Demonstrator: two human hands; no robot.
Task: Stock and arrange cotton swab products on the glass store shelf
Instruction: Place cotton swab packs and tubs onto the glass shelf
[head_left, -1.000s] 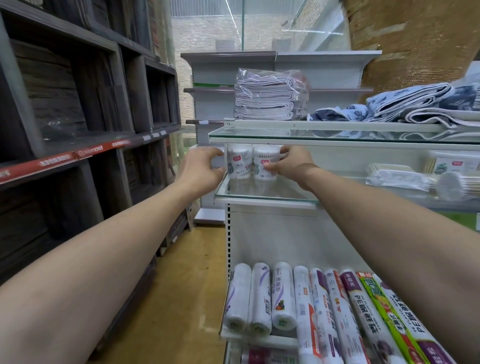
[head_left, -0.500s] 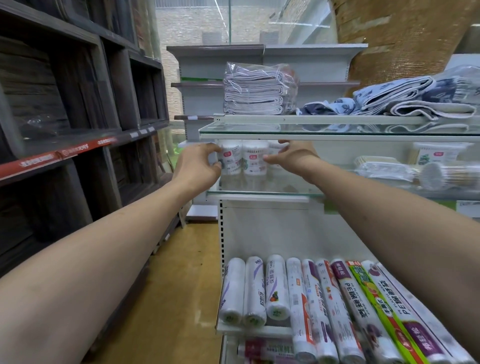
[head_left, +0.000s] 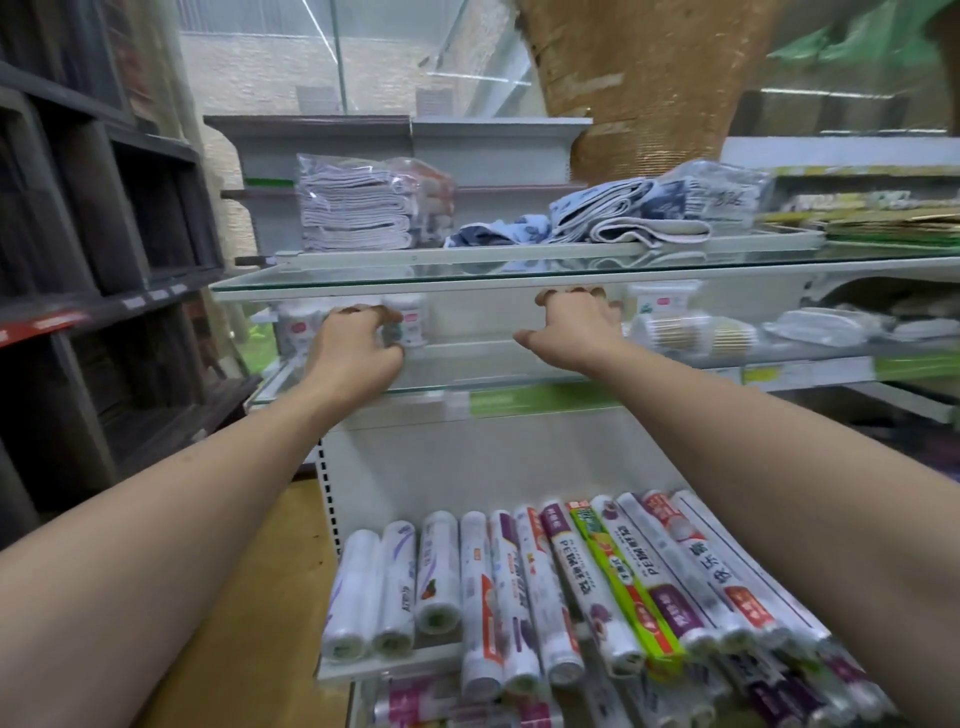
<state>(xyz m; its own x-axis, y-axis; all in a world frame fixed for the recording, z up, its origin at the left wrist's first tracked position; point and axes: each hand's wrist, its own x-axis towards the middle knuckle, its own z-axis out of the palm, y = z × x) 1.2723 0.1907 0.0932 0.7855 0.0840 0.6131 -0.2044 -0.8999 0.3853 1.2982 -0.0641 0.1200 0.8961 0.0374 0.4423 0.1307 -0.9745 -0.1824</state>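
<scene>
Glass shelf (head_left: 467, 382): left hand (head_left: 353, 351) grips tub (head_left: 410, 325) (blurred).

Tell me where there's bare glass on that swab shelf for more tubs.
Bare glass runs along the middle shelf between the left hand at the swab tubs and the right hand. Right of that hand it is crowded: a swab box and bundled swab packs. The shelf's left end holds tubs too.
</scene>
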